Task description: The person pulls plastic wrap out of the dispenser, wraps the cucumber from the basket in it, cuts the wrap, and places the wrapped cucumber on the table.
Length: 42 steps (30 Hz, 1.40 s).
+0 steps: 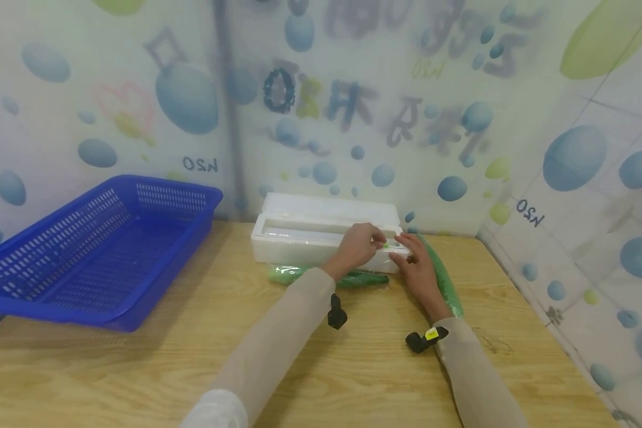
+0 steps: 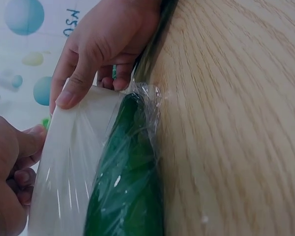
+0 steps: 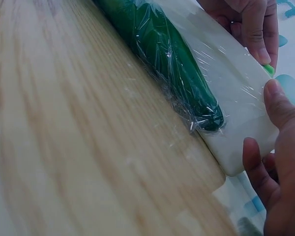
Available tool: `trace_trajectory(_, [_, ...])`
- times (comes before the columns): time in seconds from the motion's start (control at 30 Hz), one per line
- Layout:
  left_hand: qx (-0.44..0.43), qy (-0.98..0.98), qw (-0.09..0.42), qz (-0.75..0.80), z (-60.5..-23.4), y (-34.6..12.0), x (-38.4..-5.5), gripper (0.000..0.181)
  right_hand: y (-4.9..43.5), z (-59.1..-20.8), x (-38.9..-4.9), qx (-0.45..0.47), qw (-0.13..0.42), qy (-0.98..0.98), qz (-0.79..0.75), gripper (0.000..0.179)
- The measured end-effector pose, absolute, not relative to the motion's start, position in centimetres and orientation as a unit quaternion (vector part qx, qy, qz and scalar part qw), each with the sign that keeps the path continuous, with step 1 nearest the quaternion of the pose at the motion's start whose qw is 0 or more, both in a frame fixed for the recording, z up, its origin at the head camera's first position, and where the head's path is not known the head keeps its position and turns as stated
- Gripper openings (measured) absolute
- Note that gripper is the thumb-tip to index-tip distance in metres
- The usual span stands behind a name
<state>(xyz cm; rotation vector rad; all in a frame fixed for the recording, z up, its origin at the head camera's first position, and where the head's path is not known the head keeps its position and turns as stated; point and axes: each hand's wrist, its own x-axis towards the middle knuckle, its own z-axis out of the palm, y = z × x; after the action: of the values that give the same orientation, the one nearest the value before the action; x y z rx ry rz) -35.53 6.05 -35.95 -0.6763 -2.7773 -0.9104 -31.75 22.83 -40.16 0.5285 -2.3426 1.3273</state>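
Note:
A long white cling film box [image 1: 289, 252] stands on the table with its lid raised at the back. My left hand [image 1: 357, 248] pinches a small green slider [image 3: 269, 69] at the box's top edge, near the right end. Around that end, my right hand [image 1: 419, 270] grips the box, with its thumb [image 2: 71, 96] on the edge. A cucumber [image 3: 182, 73] in clear film lies along the front of the box, touching or very near it. Another long green cucumber [image 1: 445, 282] lies to the right, partly hidden behind my right hand and wrist.
A blue plastic basket [image 1: 123, 315] with slotted sides stands at the left of the wooden table [image 1: 364, 368]. A patterned wall [image 1: 321, 148] rises right behind the box, and another wall [image 1: 594, 255] borders the table's right side.

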Motion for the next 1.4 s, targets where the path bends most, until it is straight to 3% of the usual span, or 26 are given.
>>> trace_trajectory(0.4, [-0.227, -0.923, 0.070, -0.302, -36.1, 5.1, -35.6, 0.016, 24.1, -42.7, -34.0, 0.195, 0.206, -0.834, 0.474, 0.042])
trace_trajectory(1.4, [-0.228, -0.923, 0.073, -0.302, -35.9, 3.8, -35.4, 0.016, 23.0, -40.2, -31.6, 0.209, 0.201, -0.819, 0.495, 0.040])
